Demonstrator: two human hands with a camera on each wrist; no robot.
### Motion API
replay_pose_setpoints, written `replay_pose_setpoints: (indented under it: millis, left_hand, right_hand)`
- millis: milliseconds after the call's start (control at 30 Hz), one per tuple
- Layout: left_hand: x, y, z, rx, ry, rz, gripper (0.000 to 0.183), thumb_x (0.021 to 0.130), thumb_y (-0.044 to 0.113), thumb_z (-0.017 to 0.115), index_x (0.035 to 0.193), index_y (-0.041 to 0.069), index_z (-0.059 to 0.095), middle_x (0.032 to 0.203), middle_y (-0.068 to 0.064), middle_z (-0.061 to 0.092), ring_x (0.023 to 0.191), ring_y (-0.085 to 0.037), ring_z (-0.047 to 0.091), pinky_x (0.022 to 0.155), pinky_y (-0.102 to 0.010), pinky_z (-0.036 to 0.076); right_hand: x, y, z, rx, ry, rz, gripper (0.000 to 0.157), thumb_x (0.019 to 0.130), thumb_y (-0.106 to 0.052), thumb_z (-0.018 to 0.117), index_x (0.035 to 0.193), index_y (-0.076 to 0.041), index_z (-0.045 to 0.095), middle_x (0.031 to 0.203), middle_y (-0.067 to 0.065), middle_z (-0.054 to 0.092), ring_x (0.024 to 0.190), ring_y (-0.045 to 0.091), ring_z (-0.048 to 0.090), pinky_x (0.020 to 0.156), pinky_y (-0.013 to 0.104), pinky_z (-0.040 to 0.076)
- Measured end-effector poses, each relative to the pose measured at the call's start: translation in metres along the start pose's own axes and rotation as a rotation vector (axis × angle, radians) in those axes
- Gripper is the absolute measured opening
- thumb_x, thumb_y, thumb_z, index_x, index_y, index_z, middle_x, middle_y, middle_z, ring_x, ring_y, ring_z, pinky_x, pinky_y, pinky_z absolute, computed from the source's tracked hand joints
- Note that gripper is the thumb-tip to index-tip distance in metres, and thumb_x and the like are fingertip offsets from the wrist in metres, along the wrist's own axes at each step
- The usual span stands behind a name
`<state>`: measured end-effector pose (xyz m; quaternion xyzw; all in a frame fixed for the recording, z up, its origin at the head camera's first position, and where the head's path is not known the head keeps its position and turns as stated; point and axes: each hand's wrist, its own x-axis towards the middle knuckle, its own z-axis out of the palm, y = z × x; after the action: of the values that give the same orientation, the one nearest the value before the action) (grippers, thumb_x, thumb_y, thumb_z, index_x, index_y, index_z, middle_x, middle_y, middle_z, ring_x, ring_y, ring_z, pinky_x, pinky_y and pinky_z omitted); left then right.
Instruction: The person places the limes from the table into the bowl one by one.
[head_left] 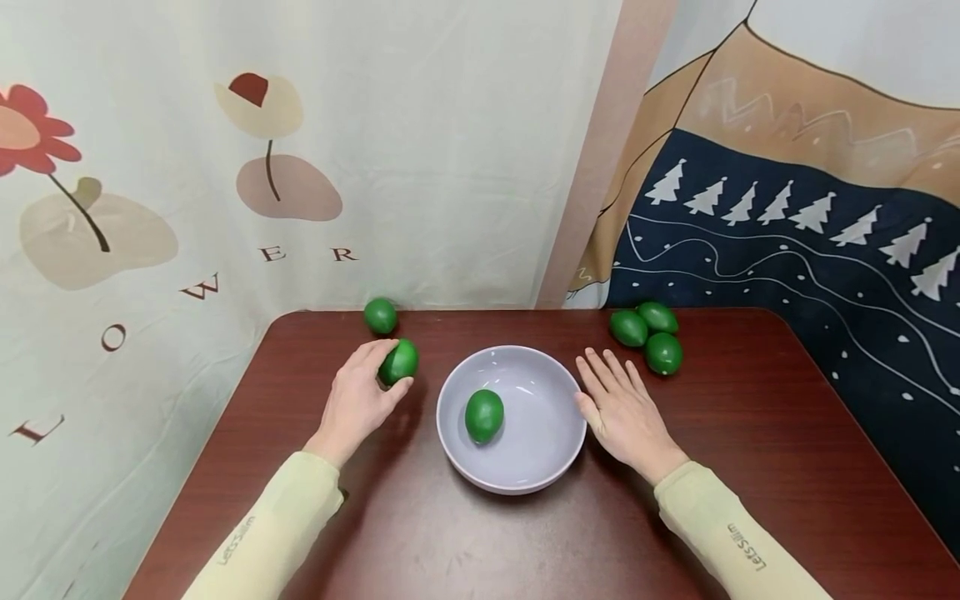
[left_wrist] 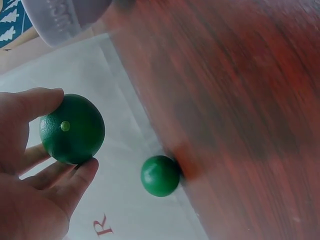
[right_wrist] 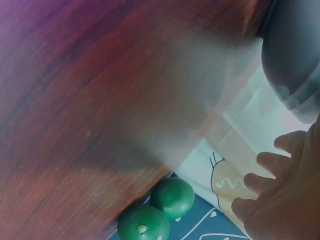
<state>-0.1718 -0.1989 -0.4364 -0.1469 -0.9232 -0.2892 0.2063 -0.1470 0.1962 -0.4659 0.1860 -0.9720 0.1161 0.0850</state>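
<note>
My left hand [head_left: 362, 398] holds a green lime [head_left: 401, 362] between thumb and fingers, left of the bowl. In the left wrist view the thumb and fingertips pinch that lime [left_wrist: 75, 129] from both sides. Another lime [head_left: 380, 316] lies just behind it near the table's back edge. Inside the pale lavender bowl [head_left: 543, 433] one lime [head_left: 484, 416] rests toward the left. My right hand [head_left: 624, 410] is beside the bowl's right rim with fingers extended and nothing in its grasp; whether it touches the rim I cannot tell.
Three limes [head_left: 663, 353] sit clustered at the back right of the dark red-brown table [head_left: 750, 433]. Behind the table hang a pale flower-print curtain [head_left: 450, 167] and a navy cloth with white trees [head_left: 750, 242].
</note>
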Motion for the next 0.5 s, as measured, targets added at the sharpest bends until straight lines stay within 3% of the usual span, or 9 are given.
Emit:
replay_pose_setpoints:
  millis: [500]
  left_hand:
    - [-0.002, 0.028, 0.0, -0.045, 0.029, 0.08, 0.057, 0.081, 0.013, 0.087, 0.133, 0.003, 0.065, 0.132, -0.014, 0.064, 0.117, -0.033, 0.063, 0.094, -0.049, 0.055]
  right_hand:
    - [0.0, 0.0, 0.0, -0.002, 0.002, 0.002, 0.06, 0.109, -0.038, 0.043, 0.159, -0.006, 0.039, 0.167, 0.016, 0.032, 0.155, 0.04, 0.024, 0.126, 0.058, 0.014]
